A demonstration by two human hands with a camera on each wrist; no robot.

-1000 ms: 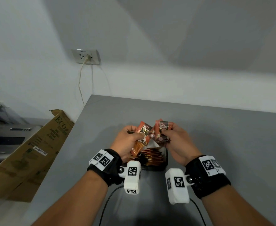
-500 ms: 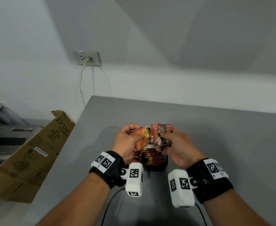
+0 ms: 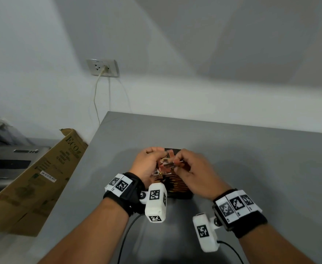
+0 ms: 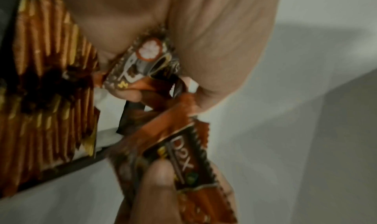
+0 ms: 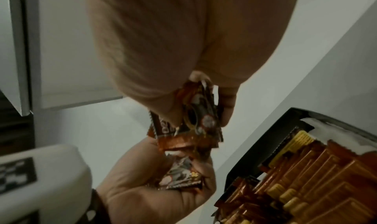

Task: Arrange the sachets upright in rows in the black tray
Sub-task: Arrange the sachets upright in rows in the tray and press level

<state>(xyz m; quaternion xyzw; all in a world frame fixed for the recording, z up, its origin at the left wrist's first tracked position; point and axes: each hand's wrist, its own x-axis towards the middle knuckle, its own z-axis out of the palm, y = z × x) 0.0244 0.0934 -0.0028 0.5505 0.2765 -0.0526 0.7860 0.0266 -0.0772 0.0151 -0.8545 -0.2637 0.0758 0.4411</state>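
Orange-brown sachets stand packed in rows in the black tray (image 3: 181, 197), which sits on the grey table close to me. Both hands hover right over the tray's far part. My left hand (image 3: 159, 159) grips a small bunch of sachets (image 5: 181, 174) in its curled fingers. My right hand (image 3: 177, 161) pinches a few more sachets (image 5: 196, 116) between thumb and fingers, and the two bunches touch. In the left wrist view the rows (image 4: 40, 98) fill the tray (image 4: 71, 164), and a right thumb (image 4: 157, 187) presses a sachet (image 4: 183, 159).
A flattened cardboard box (image 3: 32, 183) leans at the table's left edge, with a grey machine (image 3: 9, 164) behind it. A cable hangs from the wall socket (image 3: 103, 67). Bare grey table (image 3: 261, 168) stretches to the right and behind the tray.
Both hands have come down from above the tray to just over its rows and closer together. The sachets, held up facing me before, are now tipped over between the fingers.
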